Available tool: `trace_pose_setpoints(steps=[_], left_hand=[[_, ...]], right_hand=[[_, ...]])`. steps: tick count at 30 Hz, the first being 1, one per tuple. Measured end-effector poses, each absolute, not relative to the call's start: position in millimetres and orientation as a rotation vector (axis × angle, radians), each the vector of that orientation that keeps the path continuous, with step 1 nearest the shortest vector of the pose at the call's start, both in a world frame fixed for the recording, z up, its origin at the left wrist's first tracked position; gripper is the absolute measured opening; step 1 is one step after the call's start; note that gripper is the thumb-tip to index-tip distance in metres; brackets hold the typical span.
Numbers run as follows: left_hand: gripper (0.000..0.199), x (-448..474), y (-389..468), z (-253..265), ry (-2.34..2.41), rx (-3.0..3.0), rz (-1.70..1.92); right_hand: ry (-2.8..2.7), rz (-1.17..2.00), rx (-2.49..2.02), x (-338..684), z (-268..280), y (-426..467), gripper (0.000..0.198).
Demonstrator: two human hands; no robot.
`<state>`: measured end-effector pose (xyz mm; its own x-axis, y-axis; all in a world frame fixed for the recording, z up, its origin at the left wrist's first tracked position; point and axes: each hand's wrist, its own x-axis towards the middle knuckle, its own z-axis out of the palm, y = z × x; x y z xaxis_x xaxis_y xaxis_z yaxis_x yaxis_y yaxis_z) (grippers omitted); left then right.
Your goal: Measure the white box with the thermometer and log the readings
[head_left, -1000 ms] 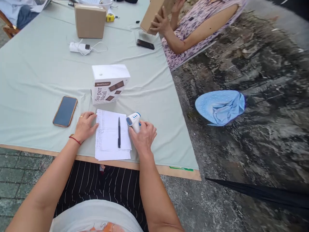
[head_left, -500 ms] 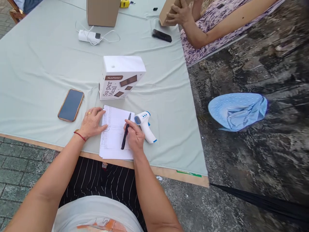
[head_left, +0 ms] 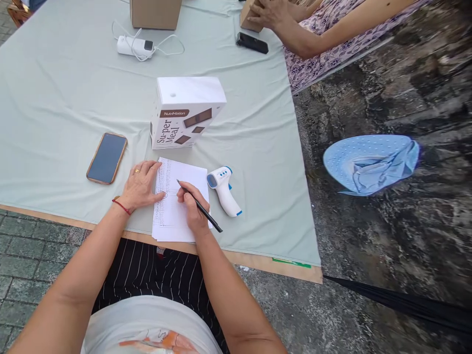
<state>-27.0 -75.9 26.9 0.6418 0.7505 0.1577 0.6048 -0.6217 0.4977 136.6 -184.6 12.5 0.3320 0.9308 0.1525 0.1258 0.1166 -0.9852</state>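
Note:
My right hand [head_left: 193,204] grips a black pen [head_left: 206,213], its tip pointing up and left over the sheets of paper [head_left: 184,172]. My left hand [head_left: 142,186] lies with fingers apart on the left edge of the sheets, where small rows of marks and a drawn circle show. Just right of the paper lies a white and blue infrared thermometer [head_left: 225,192]. Behind the sheets stands a white NutriMotion Su-per Meal box [head_left: 189,115]. A smartphone [head_left: 106,158] in a brown case rests left of my left hand.
A white device with a cable [head_left: 134,47] lies farther back, near a cardboard box [head_left: 155,14]. At the far right, another person's hand [head_left: 271,14] holds a brown box [head_left: 250,18] beside a black object [head_left: 252,43]. A blue hat [head_left: 370,164] lies beyond the table's right edge.
My right hand has moved slightly left and turned the pen, so its tip now points up-left over the paper. The other person's brown box has been lowered. The view has shifted a little.

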Motion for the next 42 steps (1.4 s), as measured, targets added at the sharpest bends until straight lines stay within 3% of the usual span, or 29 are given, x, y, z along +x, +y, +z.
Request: trace_pose_setpoints(steps=[4,11,16,42], left_hand=[[0.083,-26.9,-75.6,26.9,1.068,2.442,0.498],[0.082,-26.6,-76.3,28.3,1.085,2.513,0.461],[0.079,-26.3,-77.4,30.7,1.091,2.543,0.448],[0.077,-25.5,-78.8,31.7,1.101,2.536,0.451]], right_hand=[[-1.076,0.854,-1.327,137.3,11.0,-184.8,0.037],[-1.160,0.728,-1.477,134.8,12.6,-179.7,0.015],[-1.105,0.654,-1.530,129.0,8.7,-177.8,0.010],[-1.263,0.517,-1.520,127.8,3.6,-175.2,0.014]])
